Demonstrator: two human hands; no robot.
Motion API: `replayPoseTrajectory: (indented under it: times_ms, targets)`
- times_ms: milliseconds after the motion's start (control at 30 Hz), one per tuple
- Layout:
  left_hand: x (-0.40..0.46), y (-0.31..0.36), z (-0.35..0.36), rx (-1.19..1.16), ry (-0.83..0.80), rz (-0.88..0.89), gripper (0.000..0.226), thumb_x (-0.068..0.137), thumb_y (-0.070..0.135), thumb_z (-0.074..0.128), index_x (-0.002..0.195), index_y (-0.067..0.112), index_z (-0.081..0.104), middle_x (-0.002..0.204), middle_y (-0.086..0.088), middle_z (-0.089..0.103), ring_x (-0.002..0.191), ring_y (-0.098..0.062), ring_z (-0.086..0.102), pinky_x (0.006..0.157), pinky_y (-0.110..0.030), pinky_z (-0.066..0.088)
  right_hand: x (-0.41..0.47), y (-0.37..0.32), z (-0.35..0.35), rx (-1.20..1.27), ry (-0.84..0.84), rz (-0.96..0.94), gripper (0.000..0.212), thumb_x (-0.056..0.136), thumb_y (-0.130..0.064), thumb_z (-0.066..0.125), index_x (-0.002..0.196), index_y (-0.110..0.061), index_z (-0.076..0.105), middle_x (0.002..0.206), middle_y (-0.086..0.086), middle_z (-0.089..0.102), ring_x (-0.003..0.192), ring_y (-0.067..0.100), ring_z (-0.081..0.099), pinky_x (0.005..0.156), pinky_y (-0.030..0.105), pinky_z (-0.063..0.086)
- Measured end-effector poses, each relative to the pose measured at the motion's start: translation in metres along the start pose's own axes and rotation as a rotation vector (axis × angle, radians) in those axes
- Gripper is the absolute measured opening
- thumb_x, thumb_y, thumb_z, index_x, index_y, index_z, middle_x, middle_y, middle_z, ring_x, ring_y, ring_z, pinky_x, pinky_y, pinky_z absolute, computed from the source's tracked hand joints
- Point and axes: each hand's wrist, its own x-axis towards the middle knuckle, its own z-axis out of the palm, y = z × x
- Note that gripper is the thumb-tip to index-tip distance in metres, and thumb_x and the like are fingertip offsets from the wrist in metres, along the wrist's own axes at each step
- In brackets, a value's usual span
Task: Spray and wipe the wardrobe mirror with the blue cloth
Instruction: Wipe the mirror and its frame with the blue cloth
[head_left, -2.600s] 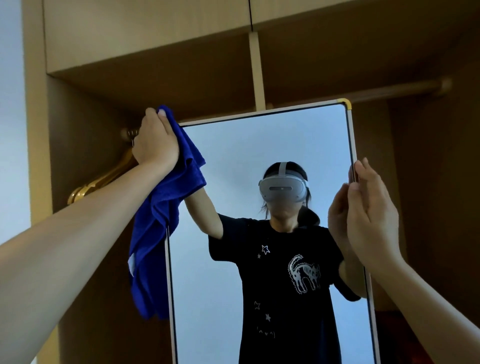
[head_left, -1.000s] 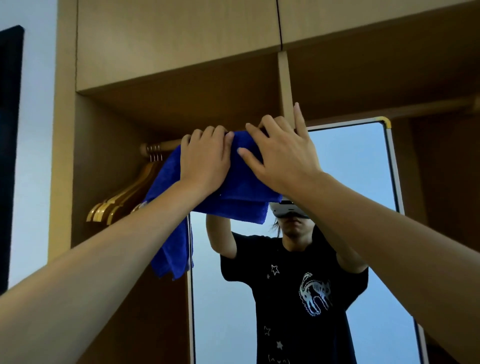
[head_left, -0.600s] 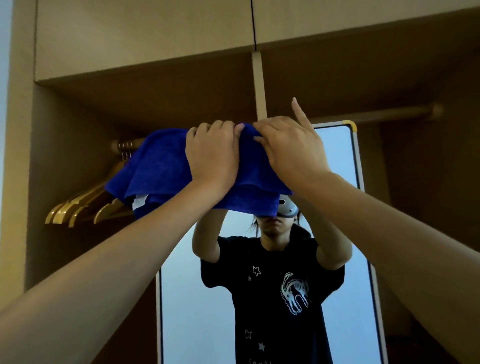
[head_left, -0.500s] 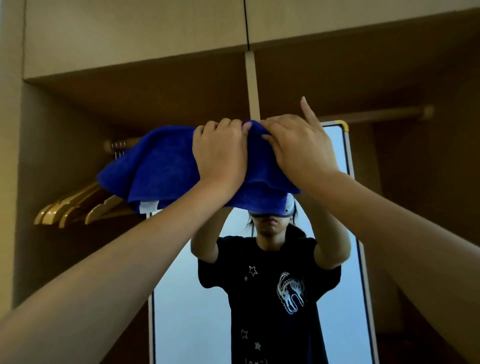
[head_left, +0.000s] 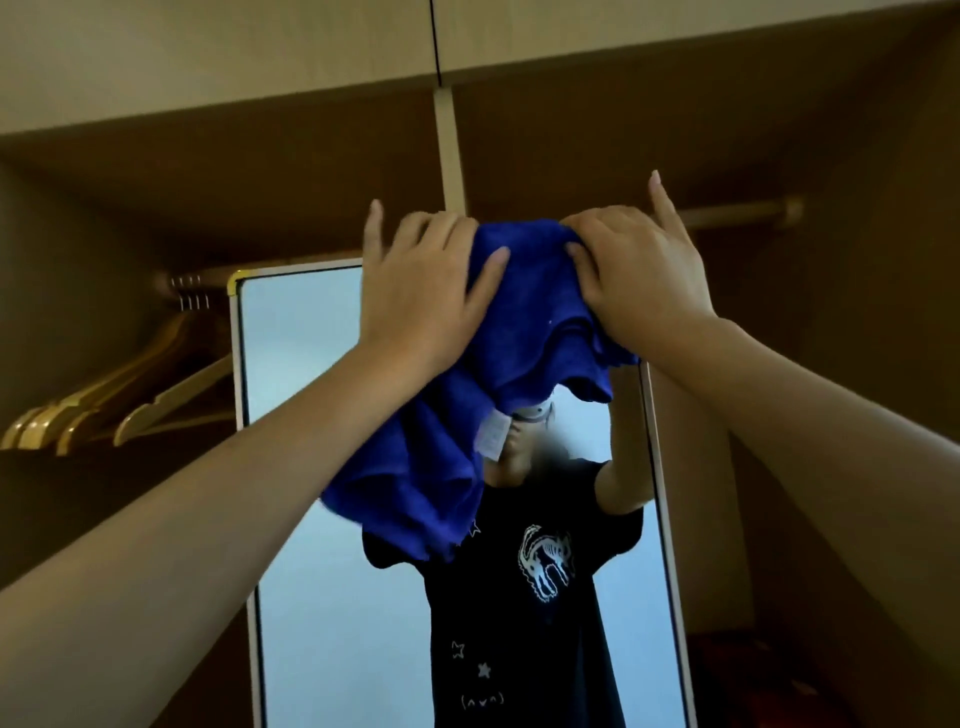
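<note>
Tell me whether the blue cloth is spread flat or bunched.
Bunched: the blue cloth hangs in folds between the left hand and right hand.

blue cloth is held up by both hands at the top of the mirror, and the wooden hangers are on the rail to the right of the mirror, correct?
Not quite. The head view shows the wooden hangers to the left of the mirror, not the right. The rest holds: the left hand and right hand both hold the blue cloth up at the mirror's top.
</note>
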Motion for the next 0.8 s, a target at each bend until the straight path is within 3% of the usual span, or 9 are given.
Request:
replayPoseTrajectory:
  times_ms: [67, 133, 167, 267, 333, 633, 733, 800]
  targets:
    - [-0.007, -0.008, -0.002, 0.088, 0.008, 0.058, 0.050, 0.103, 0.044, 0.028, 0.134, 0.012, 0.052, 0.135, -0.003, 0.056, 0.131, -0.022, 0.046, 0.119, -0.049, 0.012, 0.005, -0.007, -0.004, -0.002, -0.017, 0.039, 0.039, 0.098, -0.032, 0.033, 0.107, -0.015, 0.067, 0.105, 0.002, 0.070, 0.107, 0.021, 0.061, 0.122, 0.044, 0.001]
    - [-0.009, -0.005, 0.002, 0.132, 0.038, 0.168, 0.043, 0.103, 0.032, 0.036, 0.136, 0.008, 0.050, 0.138, -0.008, 0.054, 0.131, -0.025, 0.047, 0.118, -0.047, 0.021, 0.013, -0.021, -0.005, -0.018, -0.003, 0.096, 0.047, 0.097, -0.038, 0.028, 0.080, -0.014, 0.064, 0.082, 0.002, 0.065, 0.092, 0.022, 0.061, 0.122, 0.044, 0.003]
    - [-0.007, -0.001, 0.005, 0.120, 0.054, 0.205, 0.039, 0.101, 0.023, 0.044, 0.136, 0.007, 0.051, 0.137, -0.010, 0.055, 0.128, -0.027, 0.049, 0.116, -0.045, 0.028, 0.016, -0.029, -0.004, -0.033, -0.002, 0.112, 0.049, 0.097, -0.040, 0.027, 0.076, -0.012, 0.063, 0.081, 0.005, 0.063, 0.091, 0.023, 0.060, 0.121, 0.044, 0.007]
    - [-0.004, 0.014, 0.011, 0.013, 0.067, 0.173, 0.038, 0.090, 0.004, 0.056, 0.128, 0.001, 0.056, 0.125, -0.014, 0.060, 0.117, -0.031, 0.055, 0.103, -0.041, 0.042, 0.014, -0.041, 0.009, 0.007, -0.047, 0.093, 0.046, 0.102, -0.035, 0.030, 0.111, -0.003, 0.062, 0.115, 0.014, 0.062, 0.116, 0.030, 0.053, 0.119, 0.041, 0.017]
    - [-0.002, 0.019, 0.013, -0.051, 0.063, 0.106, 0.034, 0.094, 0.004, 0.052, 0.127, 0.000, 0.056, 0.125, -0.015, 0.060, 0.116, -0.030, 0.054, 0.100, -0.040, 0.044, 0.005, -0.034, 0.019, 0.040, 0.003, 0.050, 0.040, 0.104, -0.029, 0.033, 0.122, -0.002, 0.056, 0.122, 0.015, 0.059, 0.119, 0.030, 0.051, 0.118, 0.039, 0.022]
    - [0.024, 0.049, 0.020, -0.101, 0.009, 0.097, 0.033, 0.101, 0.014, 0.037, 0.120, 0.000, 0.060, 0.114, -0.015, 0.065, 0.107, -0.031, 0.057, 0.093, -0.040, 0.044, -0.002, 0.005, 0.027, 0.051, 0.120, 0.071, 0.038, 0.104, -0.027, 0.029, 0.113, -0.004, 0.058, 0.111, 0.013, 0.062, 0.105, 0.030, 0.057, 0.108, 0.038, 0.034]
    - [0.032, 0.060, 0.021, -0.089, -0.016, 0.119, 0.033, 0.101, 0.016, 0.036, 0.118, 0.002, 0.061, 0.111, -0.014, 0.065, 0.102, -0.031, 0.058, 0.088, -0.039, 0.044, -0.006, 0.013, 0.029, 0.147, 0.109, 0.163, 0.038, 0.105, -0.029, 0.029, 0.120, -0.004, 0.054, 0.115, 0.014, 0.059, 0.104, 0.030, 0.055, 0.093, 0.038, 0.041]
    - [0.035, 0.065, 0.022, -0.085, -0.019, 0.130, 0.033, 0.102, 0.017, 0.035, 0.119, 0.002, 0.060, 0.111, -0.014, 0.065, 0.103, -0.031, 0.058, 0.088, -0.039, 0.044, -0.010, 0.014, 0.032, 0.205, 0.105, 0.213, 0.039, 0.106, -0.029, 0.028, 0.126, -0.004, 0.051, 0.119, 0.014, 0.057, 0.107, 0.029, 0.054, 0.092, 0.038, 0.041]
